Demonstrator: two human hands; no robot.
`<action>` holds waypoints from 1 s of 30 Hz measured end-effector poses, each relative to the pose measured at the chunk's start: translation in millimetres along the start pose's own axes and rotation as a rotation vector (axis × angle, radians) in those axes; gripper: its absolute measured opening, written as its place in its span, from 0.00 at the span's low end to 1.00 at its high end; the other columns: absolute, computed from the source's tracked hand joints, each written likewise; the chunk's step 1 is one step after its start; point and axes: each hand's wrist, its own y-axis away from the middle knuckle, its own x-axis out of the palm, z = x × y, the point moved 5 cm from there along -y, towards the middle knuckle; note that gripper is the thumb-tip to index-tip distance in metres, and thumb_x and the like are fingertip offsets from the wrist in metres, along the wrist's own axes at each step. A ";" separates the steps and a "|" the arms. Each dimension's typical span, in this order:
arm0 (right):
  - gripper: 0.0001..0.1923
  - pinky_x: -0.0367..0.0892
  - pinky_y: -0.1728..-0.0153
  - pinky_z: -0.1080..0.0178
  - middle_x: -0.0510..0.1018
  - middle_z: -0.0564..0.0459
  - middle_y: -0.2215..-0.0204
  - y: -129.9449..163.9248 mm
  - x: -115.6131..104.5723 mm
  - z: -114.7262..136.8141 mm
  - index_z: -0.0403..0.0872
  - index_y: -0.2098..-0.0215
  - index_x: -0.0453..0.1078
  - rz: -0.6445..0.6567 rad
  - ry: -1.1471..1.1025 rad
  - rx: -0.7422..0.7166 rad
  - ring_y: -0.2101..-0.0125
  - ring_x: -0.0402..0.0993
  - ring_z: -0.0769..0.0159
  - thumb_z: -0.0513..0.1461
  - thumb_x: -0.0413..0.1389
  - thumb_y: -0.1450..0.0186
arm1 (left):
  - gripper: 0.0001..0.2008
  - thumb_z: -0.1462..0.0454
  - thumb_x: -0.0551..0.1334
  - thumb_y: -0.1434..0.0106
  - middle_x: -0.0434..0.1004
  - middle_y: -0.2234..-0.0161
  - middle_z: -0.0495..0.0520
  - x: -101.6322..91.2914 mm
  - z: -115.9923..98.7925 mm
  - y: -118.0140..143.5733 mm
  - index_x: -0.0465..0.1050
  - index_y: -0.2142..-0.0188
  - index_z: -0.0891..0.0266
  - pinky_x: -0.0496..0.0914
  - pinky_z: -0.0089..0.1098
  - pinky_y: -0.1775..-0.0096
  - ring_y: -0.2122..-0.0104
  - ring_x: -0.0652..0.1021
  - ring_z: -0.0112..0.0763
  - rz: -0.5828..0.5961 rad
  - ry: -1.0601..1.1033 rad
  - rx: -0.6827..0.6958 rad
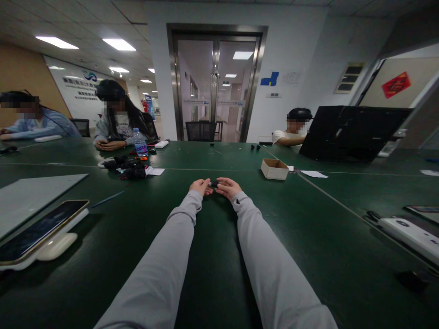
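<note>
Small black part [213, 184] sits pinched between our left hand [200, 186] and right hand [228, 187], far out over the green table [308, 237]; we judge it light and rigid, best gripped by its ends.

Obscured and cut-off items, head view

The small dark part [213, 183] pinched between your left hand [200, 186] and right hand [227, 187] is too small to identify; your fingertips cover most of it. Your sleeves run out at the bottom edge. The phone [37, 228] is clipped at the left edge, the white device [409, 234] at the right. The dark pile [128, 167] beside the water bottle [140, 143] cannot be resolved into separate items.
</note>
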 end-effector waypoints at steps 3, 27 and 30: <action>0.14 0.74 0.71 0.66 0.74 0.54 0.74 1.0 0.7 0.5 0.44 0.67 0.70 0.018 0.002 0.000 0.76 0.75 0.70 0.25 0.59 0.50 | 0.15 0.55 0.57 0.43 0.72 0.84 0.52 -1.3 -0.9 -1.3 0.65 0.75 0.66 0.63 0.22 0.82 0.85 0.72 0.24 -0.012 -0.074 -0.008; 0.09 0.64 0.86 0.72 0.70 0.54 0.87 4.6 6.0 5.7 0.42 0.76 0.66 -0.063 -0.001 0.046 0.86 0.68 0.72 0.37 0.62 0.48 | 0.14 0.55 0.58 0.45 0.66 0.80 0.47 2.6 -13.3 12.3 0.68 0.67 0.65 0.61 0.22 0.83 0.85 0.68 0.21 0.068 -0.022 0.000; 0.09 0.64 0.87 0.72 0.70 0.54 0.87 3.9 5.8 5.1 0.41 0.76 0.67 -0.054 0.005 0.050 0.86 0.67 0.73 0.36 0.64 0.49 | 0.11 0.60 0.58 0.44 0.64 0.81 0.46 2.9 -16.0 11.8 0.67 0.64 0.65 0.61 0.21 0.83 0.85 0.66 0.19 0.044 -0.070 0.070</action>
